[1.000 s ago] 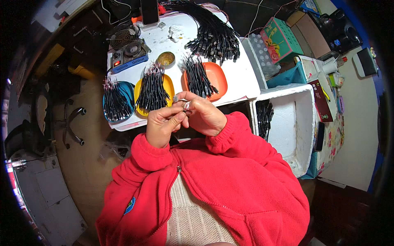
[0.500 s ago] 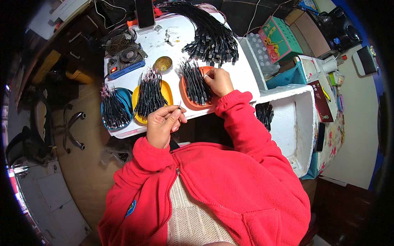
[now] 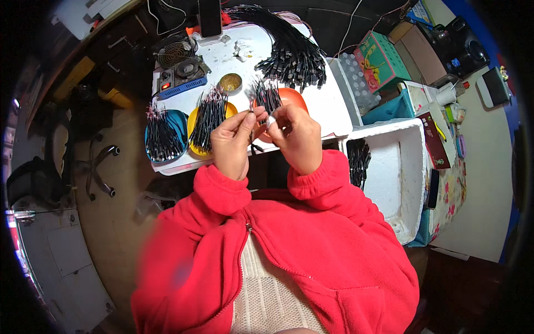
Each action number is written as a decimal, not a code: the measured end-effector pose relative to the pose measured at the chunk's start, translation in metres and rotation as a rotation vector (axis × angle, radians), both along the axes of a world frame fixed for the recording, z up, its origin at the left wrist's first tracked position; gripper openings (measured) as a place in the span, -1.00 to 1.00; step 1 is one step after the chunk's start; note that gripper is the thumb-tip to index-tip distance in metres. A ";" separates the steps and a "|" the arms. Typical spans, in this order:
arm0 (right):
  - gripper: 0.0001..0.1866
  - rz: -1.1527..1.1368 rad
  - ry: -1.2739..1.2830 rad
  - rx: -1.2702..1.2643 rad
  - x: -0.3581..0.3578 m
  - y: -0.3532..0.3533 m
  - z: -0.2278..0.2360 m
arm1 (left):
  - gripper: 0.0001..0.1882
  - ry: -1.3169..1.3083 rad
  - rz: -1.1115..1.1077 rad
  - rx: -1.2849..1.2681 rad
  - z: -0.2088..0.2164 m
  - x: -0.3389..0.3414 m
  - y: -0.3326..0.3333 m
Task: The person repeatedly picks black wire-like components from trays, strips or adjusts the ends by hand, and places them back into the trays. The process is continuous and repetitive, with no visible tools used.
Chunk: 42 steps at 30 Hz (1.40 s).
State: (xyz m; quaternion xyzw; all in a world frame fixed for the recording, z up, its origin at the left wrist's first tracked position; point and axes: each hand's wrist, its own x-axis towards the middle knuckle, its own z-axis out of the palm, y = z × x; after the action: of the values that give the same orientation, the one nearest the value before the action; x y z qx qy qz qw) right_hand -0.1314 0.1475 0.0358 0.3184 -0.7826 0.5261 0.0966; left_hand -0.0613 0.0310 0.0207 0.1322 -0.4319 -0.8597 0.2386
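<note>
Head view, and both my hands are up together at the near edge of the white table [image 3: 329, 111], in front of the orange tray [image 3: 295, 99]. My left hand [image 3: 233, 143] has thumb and forefinger pinched tight on a short black cable [image 3: 256, 148], and its dark lower end hangs in the gap between my two palms. On the other side, my right hand [image 3: 301, 139] comes in close, fingers bent inward, a white wrap [image 3: 271, 122] showing by the fingertips; whether those fingers grip the cable too, I cannot tell. So the piece sits right between my hands, nearer the left pinch, over the table's edge. Just beyond my knuckles, a bundle of black cables [image 3: 268, 94] stands in the orange tray; left of it comes the yellow tray [image 3: 231, 109], loaded, then the blue tray [image 3: 182, 121], also loaded, while off to my right the white foam box [image 3: 421, 167] holds more black cables [image 3: 358, 161]
</note>
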 end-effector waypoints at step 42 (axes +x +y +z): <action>-0.88 0.933 -1.512 -0.614 -0.021 0.017 -0.020 | -0.81 -0.149 -0.434 -0.287 0.012 0.028 -0.009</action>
State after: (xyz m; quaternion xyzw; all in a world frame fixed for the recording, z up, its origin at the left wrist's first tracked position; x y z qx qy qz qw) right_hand -0.1522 0.1641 0.0161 0.1344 -0.2580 0.7622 -0.5783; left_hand -0.0328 0.0219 0.0325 0.0645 -0.5840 -0.8085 0.0327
